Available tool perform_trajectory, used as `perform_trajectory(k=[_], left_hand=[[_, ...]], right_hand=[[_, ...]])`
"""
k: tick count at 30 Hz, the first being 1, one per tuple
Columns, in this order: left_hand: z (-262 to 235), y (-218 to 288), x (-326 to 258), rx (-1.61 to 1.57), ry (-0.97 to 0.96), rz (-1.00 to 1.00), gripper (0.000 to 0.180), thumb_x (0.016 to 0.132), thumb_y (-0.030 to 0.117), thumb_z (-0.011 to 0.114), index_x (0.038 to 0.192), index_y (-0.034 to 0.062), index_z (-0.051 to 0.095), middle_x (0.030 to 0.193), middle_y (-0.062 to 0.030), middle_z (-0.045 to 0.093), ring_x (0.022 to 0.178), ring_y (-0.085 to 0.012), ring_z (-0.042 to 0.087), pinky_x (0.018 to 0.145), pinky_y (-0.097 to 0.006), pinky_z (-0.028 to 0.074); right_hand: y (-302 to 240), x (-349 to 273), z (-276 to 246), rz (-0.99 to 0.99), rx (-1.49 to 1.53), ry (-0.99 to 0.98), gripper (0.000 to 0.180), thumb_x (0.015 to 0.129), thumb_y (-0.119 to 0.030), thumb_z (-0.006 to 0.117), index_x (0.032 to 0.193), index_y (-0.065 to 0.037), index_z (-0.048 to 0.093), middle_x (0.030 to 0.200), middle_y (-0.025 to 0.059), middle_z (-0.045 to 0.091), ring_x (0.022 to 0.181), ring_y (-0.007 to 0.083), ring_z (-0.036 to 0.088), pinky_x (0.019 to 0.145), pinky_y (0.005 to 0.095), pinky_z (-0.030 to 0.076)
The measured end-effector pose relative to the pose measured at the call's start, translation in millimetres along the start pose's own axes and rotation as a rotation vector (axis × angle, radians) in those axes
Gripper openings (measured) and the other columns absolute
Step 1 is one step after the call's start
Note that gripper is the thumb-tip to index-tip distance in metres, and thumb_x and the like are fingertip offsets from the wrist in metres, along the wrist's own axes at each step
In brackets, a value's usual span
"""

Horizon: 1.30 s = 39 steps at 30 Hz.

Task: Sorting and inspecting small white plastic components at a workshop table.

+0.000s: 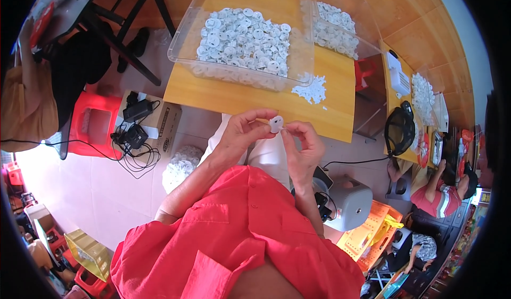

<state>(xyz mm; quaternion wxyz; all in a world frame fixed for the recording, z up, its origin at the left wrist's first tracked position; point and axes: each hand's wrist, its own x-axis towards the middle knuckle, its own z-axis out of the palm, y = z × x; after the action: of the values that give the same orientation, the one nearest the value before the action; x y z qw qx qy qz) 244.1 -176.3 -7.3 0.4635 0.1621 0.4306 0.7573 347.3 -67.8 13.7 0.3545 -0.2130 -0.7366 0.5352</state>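
Note:
Over my lap, in front of the wooden table, my left hand [248,133] pinches a small round white plastic part [275,123] with dark holes in its face. Thumb and fingers grip it from the left. My right hand [303,147] is closed too, its fingertips at the lower right edge of that part. A tiny white bit shows at those fingertips, too small to name. Beyond the hands, a heap of small white plastic pieces [311,90] lies on the table [234,98]. Behind it stands a clear bin [186,59] full of round white parts [242,38].
A second clear bin [367,46] of white parts is at the back right. Left of the table are a red stool [93,119] and a cardboard box [169,123] with black adapters and cables. A bag of white parts [182,168] sits on the floor. Several people work nearby.

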Motion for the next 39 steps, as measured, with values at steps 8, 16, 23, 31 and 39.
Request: perform_trajectory(k=[8, 16, 23, 31, 39], left_hand=[[0, -3, 0, 0.047, -0.044, 0.073, 0.029, 0.084, 0.006, 0.056, 0.113, 0.0023, 0.056, 0.102, -0.0062, 0.061, 0.093, -0.0136, 0.058, 0.085, -0.03, 0.048], [5, -2, -2, -0.035, 0.023, 0.05, 0.024, 0.082, 0.003, 0.059, 0.106, 0.0001, 0.059, 0.098, -0.0076, 0.063, 0.089, -0.0127, 0.059, 0.082, -0.027, 0.049], [3, -6, 0, -0.072, 0.028, 0.042, 0.025, 0.08, 0.002, 0.062, 0.104, -0.001, 0.06, 0.095, -0.0092, 0.063, 0.087, -0.0127, 0.06, 0.081, -0.025, 0.049], [5, -5, 0, -0.172, 0.059, -0.055, 0.024, 0.081, 0.006, 0.061, 0.105, -0.0001, 0.06, 0.097, -0.008, 0.062, 0.09, -0.0132, 0.059, 0.082, -0.026, 0.049], [8, -7, -2, -0.183, 0.059, -0.045, 0.025, 0.08, 0.004, 0.063, 0.104, 0.0001, 0.06, 0.097, -0.0081, 0.063, 0.09, -0.0134, 0.059, 0.083, -0.026, 0.049]], right_hand=[[-5, -1, 1, -0.038, -0.137, -0.03, 0.01, 0.074, 0.005, 0.062, 0.081, 0.001, 0.057, 0.073, 0.0038, 0.059, 0.069, 0.0092, 0.055, 0.066, 0.0223, 0.045], [-10, -1, 5, -0.18, -0.304, -0.021, 0.012, 0.07, 0.006, 0.063, 0.078, 0.0, 0.056, 0.07, 0.0067, 0.058, 0.063, 0.0144, 0.057, 0.061, 0.0248, 0.045], [-9, 0, 4, -0.292, -0.39, -0.038, 0.017, 0.068, 0.008, 0.064, 0.079, -0.001, 0.055, 0.071, 0.0083, 0.056, 0.064, 0.02, 0.057, 0.058, 0.028, 0.045], [-8, -4, -5, 0.006, -0.077, -0.074, 0.012, 0.073, 0.006, 0.063, 0.082, 0.002, 0.056, 0.076, 0.0057, 0.055, 0.07, 0.0118, 0.054, 0.065, 0.0222, 0.044], [-8, -4, 0, -0.129, -0.281, -0.077, 0.008, 0.074, 0.004, 0.058, 0.078, 0.001, 0.051, 0.071, 0.0082, 0.052, 0.063, 0.0161, 0.053, 0.06, 0.0255, 0.042]])
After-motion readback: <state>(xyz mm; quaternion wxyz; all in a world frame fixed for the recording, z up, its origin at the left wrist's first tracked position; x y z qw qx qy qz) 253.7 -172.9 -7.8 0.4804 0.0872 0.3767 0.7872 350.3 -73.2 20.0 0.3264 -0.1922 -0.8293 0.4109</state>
